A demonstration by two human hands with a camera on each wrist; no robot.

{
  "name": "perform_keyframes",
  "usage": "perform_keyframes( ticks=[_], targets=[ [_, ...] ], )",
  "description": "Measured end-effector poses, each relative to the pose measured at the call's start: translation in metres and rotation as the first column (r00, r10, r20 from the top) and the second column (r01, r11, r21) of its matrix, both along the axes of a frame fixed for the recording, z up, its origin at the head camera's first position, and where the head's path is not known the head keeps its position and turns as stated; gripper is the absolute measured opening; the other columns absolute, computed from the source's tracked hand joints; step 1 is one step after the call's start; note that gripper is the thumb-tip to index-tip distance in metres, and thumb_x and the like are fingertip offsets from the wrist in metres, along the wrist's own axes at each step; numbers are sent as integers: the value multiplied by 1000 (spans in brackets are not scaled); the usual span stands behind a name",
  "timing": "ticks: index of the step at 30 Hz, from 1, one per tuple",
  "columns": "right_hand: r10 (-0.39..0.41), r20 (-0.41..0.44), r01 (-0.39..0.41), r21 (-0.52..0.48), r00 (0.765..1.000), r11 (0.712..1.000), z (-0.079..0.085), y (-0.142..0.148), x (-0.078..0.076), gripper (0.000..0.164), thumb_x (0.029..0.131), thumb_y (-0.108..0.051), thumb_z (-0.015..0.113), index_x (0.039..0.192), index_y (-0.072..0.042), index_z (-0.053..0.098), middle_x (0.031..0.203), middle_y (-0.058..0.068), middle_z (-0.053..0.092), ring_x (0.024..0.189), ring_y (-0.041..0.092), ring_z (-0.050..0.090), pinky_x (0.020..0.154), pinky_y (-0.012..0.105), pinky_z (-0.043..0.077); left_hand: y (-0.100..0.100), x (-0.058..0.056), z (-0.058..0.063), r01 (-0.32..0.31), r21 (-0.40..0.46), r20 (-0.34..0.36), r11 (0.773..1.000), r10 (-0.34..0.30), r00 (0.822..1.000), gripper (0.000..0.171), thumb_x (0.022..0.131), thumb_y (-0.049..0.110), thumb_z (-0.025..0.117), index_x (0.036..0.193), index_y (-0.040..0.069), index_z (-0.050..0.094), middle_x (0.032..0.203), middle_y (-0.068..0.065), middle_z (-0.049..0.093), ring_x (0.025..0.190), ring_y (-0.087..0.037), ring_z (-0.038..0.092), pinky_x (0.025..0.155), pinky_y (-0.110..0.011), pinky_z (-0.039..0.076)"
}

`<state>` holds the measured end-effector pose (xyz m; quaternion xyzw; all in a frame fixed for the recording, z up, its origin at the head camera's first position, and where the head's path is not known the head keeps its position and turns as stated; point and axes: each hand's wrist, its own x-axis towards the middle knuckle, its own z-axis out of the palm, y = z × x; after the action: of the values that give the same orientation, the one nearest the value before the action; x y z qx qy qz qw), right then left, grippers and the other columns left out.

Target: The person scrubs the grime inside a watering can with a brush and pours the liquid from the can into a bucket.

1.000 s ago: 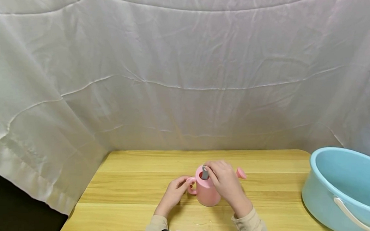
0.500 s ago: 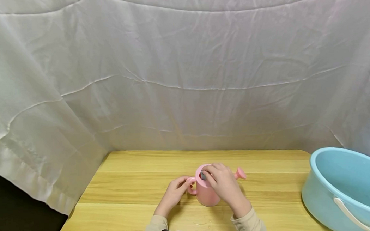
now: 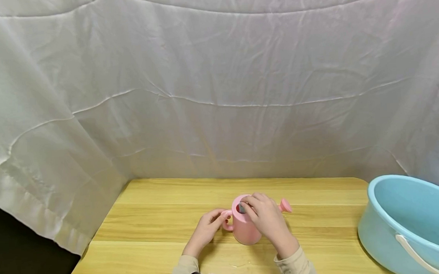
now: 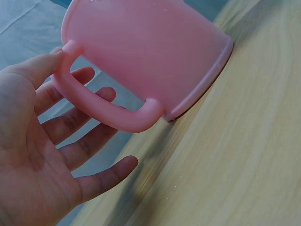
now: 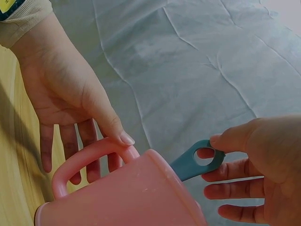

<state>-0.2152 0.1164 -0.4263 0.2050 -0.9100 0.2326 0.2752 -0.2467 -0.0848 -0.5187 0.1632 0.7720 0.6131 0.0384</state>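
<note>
A pink watering can (image 3: 246,231) stands upright on the table, its spout with a flared pink head (image 3: 285,206) pointing right. My left hand (image 3: 207,229) holds the top of the can's loop handle (image 4: 106,110) between thumb and index finger; the other fingers are spread apart below. A grey-blue tool handle with a ring end (image 5: 187,165) sticks out of the can's top opening. Thumb and forefinger of my right hand (image 3: 267,218) pinch that ring, the other fingers extended. The tool's lower part is hidden inside the can, so its kind cannot be seen.
A large light-blue bucket (image 3: 379,223) with a white handle (image 3: 415,254) stands at the right. Pale curtain fabric (image 3: 216,87) hangs behind and beside the wooden table (image 3: 142,225). A small wet patch (image 3: 239,265) shows near the front.
The ring-ended tool has gone lower into the watering can, with my right hand shifting slightly along with it. My left hand and the can stay where they were.
</note>
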Motion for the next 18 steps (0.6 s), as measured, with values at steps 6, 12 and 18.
perform_keyframes(
  ticks=[6,12,18],
  targets=[
    [3,-23,-3,-6,1000,1000,-1,-1,-1,6,88,-16,71,93,-14,72,85,-1,68,83,20,63,74,40,50,-1,-1,-1,17,0,-18,1000,-17,1000,26,100,33,53,114,15,68,106,-17,69,106,-22,62,86,-33,48],
    [30,-116,-40,-88,993,995,-1,-2,-2,3,87,-10,72,90,-10,71,79,-2,63,69,11,56,64,26,48,0,2,2,-3,-3,-25,1000,3,1000,26,100,30,54,115,13,68,105,-17,70,107,-25,61,86,-24,46],
    [52,-262,-109,-208,964,972,7,-2,0,8,83,2,72,90,-3,70,78,2,62,67,11,54,60,23,45,1,10,16,-8,-31,-14,999,8,1000,26,101,24,53,116,9,67,110,-22,67,109,-31,60,87,-26,46]
  ],
)
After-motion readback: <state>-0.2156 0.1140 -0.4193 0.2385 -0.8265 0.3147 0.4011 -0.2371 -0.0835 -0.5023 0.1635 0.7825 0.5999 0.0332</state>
